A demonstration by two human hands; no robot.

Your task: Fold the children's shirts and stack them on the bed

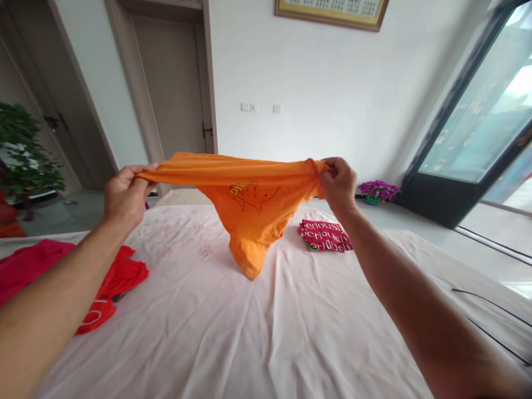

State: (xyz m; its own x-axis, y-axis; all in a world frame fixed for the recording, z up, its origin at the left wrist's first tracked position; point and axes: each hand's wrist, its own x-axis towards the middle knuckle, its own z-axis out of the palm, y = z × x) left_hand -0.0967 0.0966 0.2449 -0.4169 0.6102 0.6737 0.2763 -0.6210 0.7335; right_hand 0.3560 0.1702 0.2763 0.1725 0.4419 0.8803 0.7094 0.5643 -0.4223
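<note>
An orange T-shirt (249, 205) is stretched out in the air between my two hands, with a line drawing and a small yellow print on its front. My left hand (128, 191) pinches one end of its upper edge. At the opposite end, my right hand (338, 183) is closed on the bunched fabric. The middle of the shirt sags down to a point close to the white cloth, and I cannot tell whether it touches. Right of it lies a folded dark red garment (326, 235) with white lettering.
A pile of red and pink clothes (120, 271) lies at the left on the white patterned sheet (233, 343). Thin black cords (494, 302) run along the right edge. Beyond are a potted purple plant (378, 190), a leafy plant (25, 149) and a door (170, 83).
</note>
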